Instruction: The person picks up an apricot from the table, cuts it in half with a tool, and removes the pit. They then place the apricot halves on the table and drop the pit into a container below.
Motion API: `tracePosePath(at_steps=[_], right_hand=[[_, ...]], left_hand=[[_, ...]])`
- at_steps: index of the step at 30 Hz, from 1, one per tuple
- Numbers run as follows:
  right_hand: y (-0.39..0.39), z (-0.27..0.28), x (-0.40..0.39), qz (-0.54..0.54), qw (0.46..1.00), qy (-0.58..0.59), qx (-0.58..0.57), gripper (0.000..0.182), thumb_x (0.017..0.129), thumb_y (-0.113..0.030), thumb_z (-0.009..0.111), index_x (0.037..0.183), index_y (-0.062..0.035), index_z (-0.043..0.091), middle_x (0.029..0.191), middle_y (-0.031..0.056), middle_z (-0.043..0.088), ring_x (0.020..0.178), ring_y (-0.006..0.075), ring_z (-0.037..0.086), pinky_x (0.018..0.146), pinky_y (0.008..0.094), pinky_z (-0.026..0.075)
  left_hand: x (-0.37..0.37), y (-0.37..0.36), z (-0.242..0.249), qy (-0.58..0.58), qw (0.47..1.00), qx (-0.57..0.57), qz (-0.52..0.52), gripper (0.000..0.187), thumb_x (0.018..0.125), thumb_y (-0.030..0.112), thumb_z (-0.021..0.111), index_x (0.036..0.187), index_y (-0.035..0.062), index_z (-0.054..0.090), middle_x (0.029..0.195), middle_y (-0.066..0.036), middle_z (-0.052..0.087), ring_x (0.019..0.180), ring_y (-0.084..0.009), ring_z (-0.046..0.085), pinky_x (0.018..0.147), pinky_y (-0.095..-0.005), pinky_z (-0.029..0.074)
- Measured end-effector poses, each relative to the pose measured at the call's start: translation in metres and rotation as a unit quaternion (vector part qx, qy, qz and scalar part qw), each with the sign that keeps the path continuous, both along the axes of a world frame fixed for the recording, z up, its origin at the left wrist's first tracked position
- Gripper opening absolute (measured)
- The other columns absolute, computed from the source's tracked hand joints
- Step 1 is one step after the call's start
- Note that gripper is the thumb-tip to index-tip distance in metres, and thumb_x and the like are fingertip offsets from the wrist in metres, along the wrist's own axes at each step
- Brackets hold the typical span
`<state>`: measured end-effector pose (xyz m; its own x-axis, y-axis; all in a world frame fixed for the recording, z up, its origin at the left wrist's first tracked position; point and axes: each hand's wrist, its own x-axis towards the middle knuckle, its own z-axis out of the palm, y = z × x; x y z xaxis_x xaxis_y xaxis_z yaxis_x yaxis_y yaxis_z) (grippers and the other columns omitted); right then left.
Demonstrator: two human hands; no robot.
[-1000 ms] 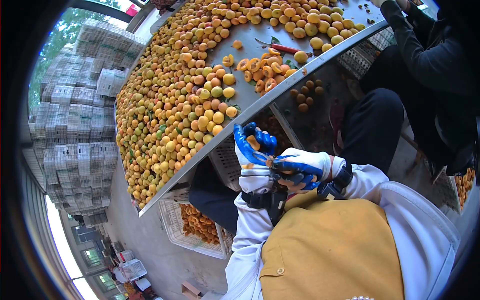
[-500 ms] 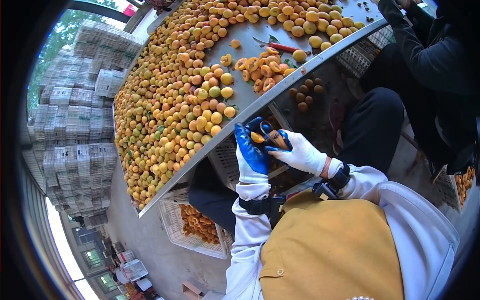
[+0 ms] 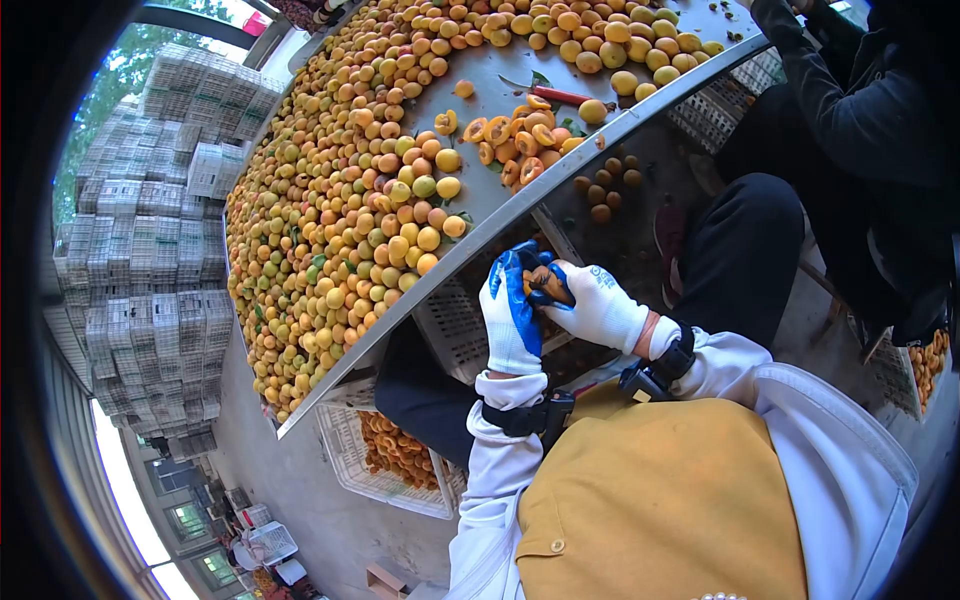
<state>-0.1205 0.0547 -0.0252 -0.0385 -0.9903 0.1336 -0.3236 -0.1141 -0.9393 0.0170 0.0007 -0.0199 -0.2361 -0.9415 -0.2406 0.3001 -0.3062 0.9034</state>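
My left hand [image 3: 514,308], in a white and blue glove, is closed round an orange apricot piece, mostly hidden by the fingers. Against it, my right hand [image 3: 592,303] in a matching glove grips a small wooden-handled tool [image 3: 549,285], whose tip is hidden at the fruit. Both hands are together just off the metal table's edge [image 3: 487,229]. On the table, cut apricot halves [image 3: 520,137] lie in a pile near that edge, with a red-handled knife [image 3: 560,95] beyond them. Whole apricots [image 3: 340,230] cover much of the table.
Below the table, a white crate [image 3: 345,462] holds apricot halves. Several round fruits [image 3: 601,194] lie under the edge. A co-worker's dark sleeve [image 3: 850,110] and legs are at the right. Stacked crates [image 3: 150,240] stand at far left.
My hands have come closer together, and the tool now meets the fruit in my left hand. The apricot half seen between them is now mostly covered. The view has shifted slightly.
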Motion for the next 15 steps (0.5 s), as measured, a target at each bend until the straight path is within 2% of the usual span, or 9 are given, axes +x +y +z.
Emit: tracePosePath(at_steps=[5,6,7,8,9,10,11,12,15], right_hand=[[0.003,0.006,0.003,0.026,0.997,0.068,0.033,0.031,0.089,-0.024,0.075,0.109,-0.0020,0.064,0.091,0.0237,0.071,0.088,0.0439,0.069,0.077,0.0463,0.057],[0.003,0.007,0.004,0.015,1.000,0.009,0.008,0.030,0.089,-0.024,0.075,0.108,-0.0024,0.065,0.091,0.0236,0.071,0.088,0.0437,0.069,0.076,0.0461,0.056],[0.003,0.007,0.003,0.005,0.999,-0.050,-0.017,0.029,0.090,-0.024,0.074,0.108,-0.0029,0.066,0.090,0.0234,0.071,0.088,0.0435,0.069,0.076,0.0459,0.056],[0.002,0.006,0.002,0.005,0.999,-0.050,-0.018,0.029,0.090,-0.024,0.074,0.108,-0.0029,0.066,0.090,0.0234,0.071,0.088,0.0435,0.069,0.076,0.0459,0.056],[0.001,0.002,0.001,0.006,0.997,-0.071,0.011,0.030,0.090,-0.024,0.074,0.109,-0.0028,0.066,0.090,0.0235,0.071,0.088,0.0436,0.069,0.075,0.0451,0.056],[0.000,0.000,0.000,0.007,0.995,-0.091,0.041,0.030,0.090,-0.024,0.074,0.110,-0.0026,0.067,0.090,0.0236,0.070,0.088,0.0438,0.069,0.075,0.0442,0.055],[0.000,0.000,-0.001,0.007,0.995,-0.092,0.041,0.030,0.090,-0.024,0.074,0.110,-0.0026,0.067,0.090,0.0236,0.070,0.088,0.0438,0.069,0.075,0.0442,0.055],[0.001,0.002,-0.003,0.007,0.993,-0.097,0.060,0.032,0.090,-0.024,0.074,0.112,-0.0021,0.066,0.090,0.0237,0.070,0.087,0.0437,0.069,0.075,0.0431,0.055],[0.004,0.010,-0.006,0.010,0.991,-0.111,0.074,0.033,0.091,-0.023,0.074,0.114,-0.0014,0.066,0.090,0.0238,0.070,0.087,0.0434,0.069,0.075,0.0415,0.055]], left_hand=[[0.006,0.007,0.005,-0.041,0.999,-0.005,-0.016,0.032,0.107,0.023,0.053,0.122,-0.0035,0.065,0.111,-0.013,0.071,0.101,-0.0204,0.069,0.092,-0.0333,0.056],[0.006,0.011,0.017,-0.112,0.993,-0.040,-0.018,0.029,0.106,0.018,0.054,0.120,-0.0033,0.066,0.110,-0.011,0.071,0.100,-0.0176,0.068,0.092,-0.0310,0.054],[0.009,0.013,0.022,-0.112,0.993,-0.041,-0.018,0.029,0.106,0.018,0.054,0.120,-0.0033,0.066,0.110,-0.011,0.071,0.100,-0.0176,0.068,0.092,-0.0310,0.054],[0.013,0.015,0.026,-0.144,0.988,-0.047,-0.018,0.028,0.105,0.017,0.055,0.119,-0.0034,0.067,0.109,-0.010,0.071,0.100,-0.0168,0.068,0.091,-0.0299,0.054],[0.019,0.017,0.031,-0.176,0.983,-0.052,-0.017,0.027,0.105,0.016,0.056,0.119,-0.0034,0.067,0.108,-0.009,0.071,0.099,-0.0160,0.067,0.090,-0.0287,0.053],[0.022,0.020,0.041,-0.150,0.986,-0.071,-0.017,0.027,0.105,0.016,0.056,0.119,-0.0042,0.067,0.106,-0.010,0.072,0.099,-0.0170,0.068,0.087,-0.0312,0.056],[0.030,0.023,0.047,-0.115,0.992,-0.043,0.020,0.026,0.103,0.016,0.059,0.120,-0.0038,0.066,0.104,-0.011,0.072,0.087,-0.0183,0.071,0.076,-0.0319,0.059],[0.043,0.025,0.057,-0.087,0.995,-0.037,0.042,0.027,0.103,0.015,0.060,0.120,-0.0050,0.065,0.104,-0.015,0.072,0.087,-0.0227,0.071,0.076,-0.0348,0.060],[0.106,0.030,0.086,-0.166,0.970,-0.087,0.156,0.029,0.102,0.014,0.058,0.122,-0.0055,0.063,0.108,-0.019,0.071,0.086,-0.0273,0.072,0.076,-0.0385,0.061]])
